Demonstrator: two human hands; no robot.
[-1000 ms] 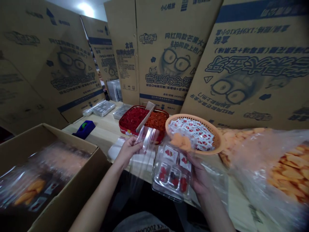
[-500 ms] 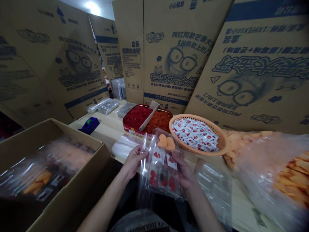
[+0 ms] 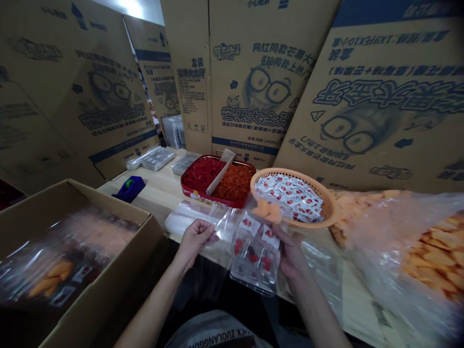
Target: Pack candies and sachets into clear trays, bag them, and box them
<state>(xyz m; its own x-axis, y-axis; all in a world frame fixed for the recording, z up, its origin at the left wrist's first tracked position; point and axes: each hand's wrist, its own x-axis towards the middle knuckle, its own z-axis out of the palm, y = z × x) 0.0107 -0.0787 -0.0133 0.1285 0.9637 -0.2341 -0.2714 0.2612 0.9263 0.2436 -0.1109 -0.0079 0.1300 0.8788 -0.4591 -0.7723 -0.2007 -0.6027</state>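
My right hand grips the right side of a clear plastic tray that is tilted above the table's front edge. Red pieces sit in its compartments, with two white sachets and some orange pieces at its top end. A clear plastic bag appears to be around the tray. My left hand pinches the stretched-out film of this bag, fingers closed. Below the red tin lies a pile of clear bags.
Packed trays fill an open cardboard box at left, near a blue tape dispenser. A divided red tin, an orange basket of sachets and a large bag of orange pieces line the table. Big cartons stand behind.
My left hand has moved left from the tray, drawing the bag's film out sideways. The tray and my right hand have shifted slightly right. The view has turned a little.
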